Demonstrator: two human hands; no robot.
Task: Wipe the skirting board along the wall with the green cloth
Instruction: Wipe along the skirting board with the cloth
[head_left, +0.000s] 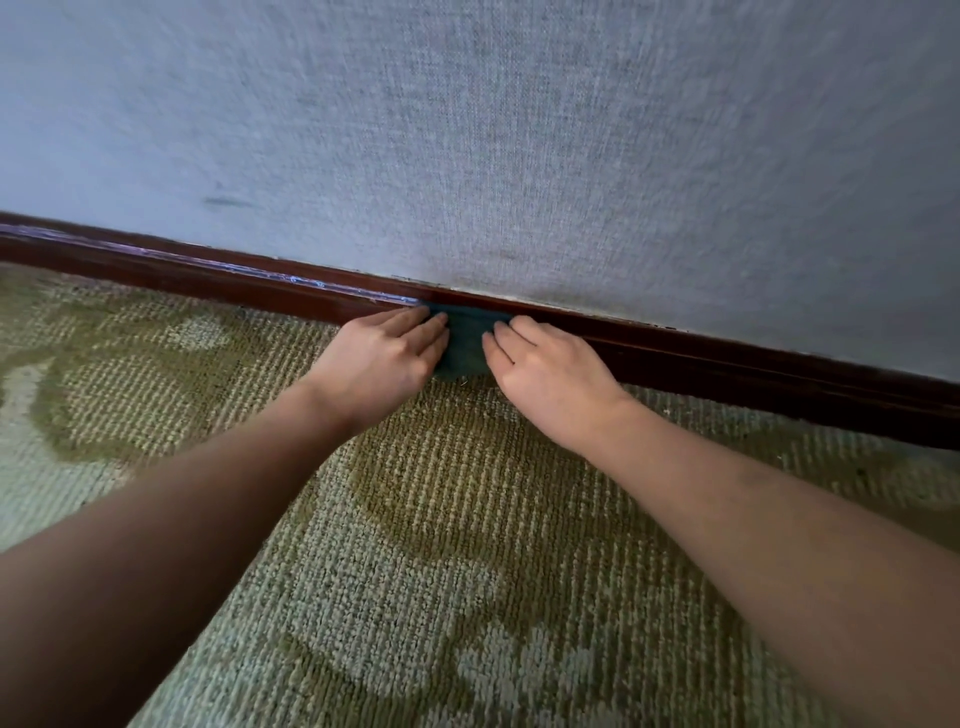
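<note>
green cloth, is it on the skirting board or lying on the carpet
On the board: the green cloth lies against the skirting board, pressed there by the left hand and right hand.

The dark green cloth (464, 340) lies flat against the glossy dark-brown skirting board (208, 278), touching the carpet.

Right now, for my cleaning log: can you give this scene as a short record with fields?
cloth: green cloth over the skirting board, lower edge reaching the carpet
left hand: straight fingers press its left side
right hand: straight fingers press its right side
skirting board: dark brown, pale scuffs left of cloth
wall: grey, dark smudge at left
</note>
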